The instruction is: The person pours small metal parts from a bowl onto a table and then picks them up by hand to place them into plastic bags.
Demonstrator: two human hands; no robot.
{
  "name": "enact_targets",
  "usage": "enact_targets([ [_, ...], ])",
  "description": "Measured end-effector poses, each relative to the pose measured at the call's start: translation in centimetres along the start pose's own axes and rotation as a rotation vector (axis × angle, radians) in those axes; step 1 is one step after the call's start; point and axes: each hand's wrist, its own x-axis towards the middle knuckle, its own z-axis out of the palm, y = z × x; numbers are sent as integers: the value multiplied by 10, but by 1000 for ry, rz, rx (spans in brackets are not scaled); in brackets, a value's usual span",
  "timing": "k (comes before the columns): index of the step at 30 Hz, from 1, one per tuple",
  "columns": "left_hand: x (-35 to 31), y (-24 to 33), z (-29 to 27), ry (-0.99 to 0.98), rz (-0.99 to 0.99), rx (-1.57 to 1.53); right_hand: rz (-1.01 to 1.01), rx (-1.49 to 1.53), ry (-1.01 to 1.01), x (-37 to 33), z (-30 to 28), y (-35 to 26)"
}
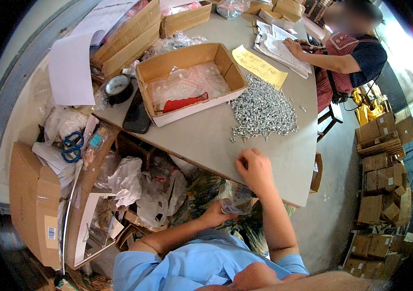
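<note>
My left hand (216, 215) is closed on the edge of a clear plastic bag (237, 198), held below the table's front edge. Above the tabletop, my right hand (256, 169) has its fingers curled together; whatever they may hold is hidden. A pile of small silvery screws (264, 109) lies just beyond that hand, with a few loose ones at its near side. Left of the pile stands an open cardboard box (194, 107) containing clear zip bags (187, 82) and a red piece (184, 103). A yellow handwritten sheet (259, 67) touches the pile's far side.
A roll of black tape (118, 89) and a dark phone-like slab (137, 115) lie left of the box. Blue-handled scissors (72, 147) rest farther left. Across the table, a person (344, 63) handles papers (281, 48). Stacked cartons (383, 179) line the right.
</note>
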Motion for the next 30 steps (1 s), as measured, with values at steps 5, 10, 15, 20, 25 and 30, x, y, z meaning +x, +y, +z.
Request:
enact_targets([
  [5,-2,17,-3,-34,9,-129,90,198,-340,-5,-28,3],
  [10,-3,32,-7,-31,-51,-94,68,42,284,28,-1,15],
  [15,-1,6,1,9,61,-107,20,-60,306,38,6,16],
  [20,0,9,-3,-43,-9,-72,10,-101,288,17,6,15],
  [25,1,0,3,42,123,-63,-25,155,-29,-27,-19,0],
  [30,8,-4,-2,-36,52,15,-49,418,-220,-52,-30,1],
])
